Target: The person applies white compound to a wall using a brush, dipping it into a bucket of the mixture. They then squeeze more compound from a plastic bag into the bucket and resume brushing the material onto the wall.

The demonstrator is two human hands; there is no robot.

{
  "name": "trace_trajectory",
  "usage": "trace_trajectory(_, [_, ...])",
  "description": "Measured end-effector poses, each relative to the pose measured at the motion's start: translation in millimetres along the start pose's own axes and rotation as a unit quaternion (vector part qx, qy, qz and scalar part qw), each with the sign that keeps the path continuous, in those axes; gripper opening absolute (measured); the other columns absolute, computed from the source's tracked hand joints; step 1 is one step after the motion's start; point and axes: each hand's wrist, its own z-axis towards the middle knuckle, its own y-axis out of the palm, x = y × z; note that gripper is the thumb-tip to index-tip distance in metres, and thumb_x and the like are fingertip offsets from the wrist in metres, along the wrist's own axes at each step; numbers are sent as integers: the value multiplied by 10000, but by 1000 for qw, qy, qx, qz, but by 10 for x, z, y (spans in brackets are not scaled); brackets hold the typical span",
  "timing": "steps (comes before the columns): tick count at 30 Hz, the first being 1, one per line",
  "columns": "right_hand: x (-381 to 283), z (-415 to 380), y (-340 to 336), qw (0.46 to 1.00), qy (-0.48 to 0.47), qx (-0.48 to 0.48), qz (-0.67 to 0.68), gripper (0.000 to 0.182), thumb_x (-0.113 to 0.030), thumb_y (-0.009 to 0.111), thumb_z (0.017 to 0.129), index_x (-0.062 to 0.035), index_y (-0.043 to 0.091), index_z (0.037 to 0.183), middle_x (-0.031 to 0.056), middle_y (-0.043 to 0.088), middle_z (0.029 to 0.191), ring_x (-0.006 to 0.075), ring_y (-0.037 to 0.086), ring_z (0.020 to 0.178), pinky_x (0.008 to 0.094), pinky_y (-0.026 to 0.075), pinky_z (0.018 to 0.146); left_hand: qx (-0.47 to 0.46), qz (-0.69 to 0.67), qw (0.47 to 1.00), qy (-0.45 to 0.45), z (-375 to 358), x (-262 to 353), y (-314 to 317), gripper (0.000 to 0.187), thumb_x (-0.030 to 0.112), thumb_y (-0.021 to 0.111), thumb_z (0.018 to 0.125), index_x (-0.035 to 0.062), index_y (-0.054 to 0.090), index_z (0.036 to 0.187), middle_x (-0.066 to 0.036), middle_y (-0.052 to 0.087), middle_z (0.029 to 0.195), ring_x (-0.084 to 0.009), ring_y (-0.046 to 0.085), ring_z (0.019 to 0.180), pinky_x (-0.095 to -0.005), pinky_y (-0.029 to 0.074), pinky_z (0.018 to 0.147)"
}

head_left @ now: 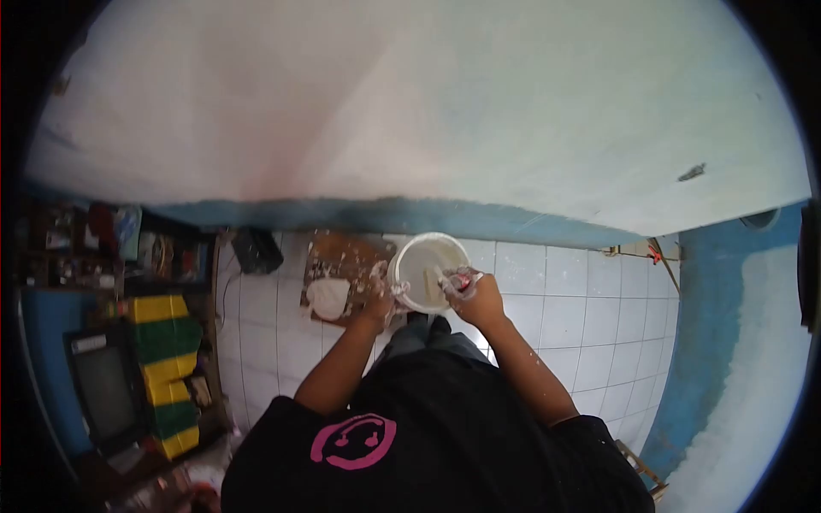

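A white bucket (pixel 398 272) stands upright in front of me, with pale, wet-looking material inside. My left hand (pixel 381 292) is smeared with white and closed on the bucket's left rim. Over the right side of the bucket, my right hand (pixel 479 299) is closed around a red-handled tool (pixel 462 281). The pale end of this tool points into the bucket; its exact kind is too small to make out. White smears also cover the right fingers.
A white-spattered brown board (pixel 355 250) lies on the tiled floor (pixel 564 316), with a white patch (pixel 328 298) on it. Ahead rises a whitish wall (pixel 479 111) with a blue lower band. Shelves and a television (pixel 104 385) stand at left; a black object (pixel 258 250) lies near the wall.
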Motion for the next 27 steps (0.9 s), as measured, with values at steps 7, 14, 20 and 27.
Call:
trace_trajectory(7, [371, 71, 500, 993, -119, -2, 25, 229, -154, 648, 752, -6, 620, 924, 143, 621, 789, 225, 619, 683, 299, 493, 622, 39, -15, 998, -36, -105, -148, -392, 455, 332, 367, 913, 181, 221, 1317, -118, 361, 1307, -339, 473, 1118, -568, 466, 791])
trace_trajectory(14, [405, 79, 997, 991, -75, 98, 60, 450, -183, 651, 723, 8, 497, 1100, 222, 568, 979, 342, 559, 928, 375, 454, 782, -7, -73, 995, -73, -204, -2, -939, 597, 296, 555, 814, 168, 248, 1309, -120, 427, 1247, -327, 507, 1059, -543, 458, 789])
trace_trajectory(20, [302, 368, 1518, 979, 135, -86, 125, 475, -249, 605, 769, 26, 470, 1132, 259, 571, 1010, 378, 565, 946, 397, 445, 800, 65, 106, 981, -152, 74, 395, -1241, 565, 370, 542, 845, 268, 270, 1330, -80, 361, 1311, -302, 488, 1056, -426, 474, 744])
trace_trajectory(27, [372, 777, 2658, 982, 143, 41, 117, 418, -130, 612, 755, 25, 476, 1119, 209, 608, 957, 305, 609, 875, 339, 473, 736, 104, 250, 953, -134, 726, 504, -2193, 512, 343, 605, 800, 135, 433, 1234, -83, 557, 1069, -221, 547, 921, -339, 461, 663])
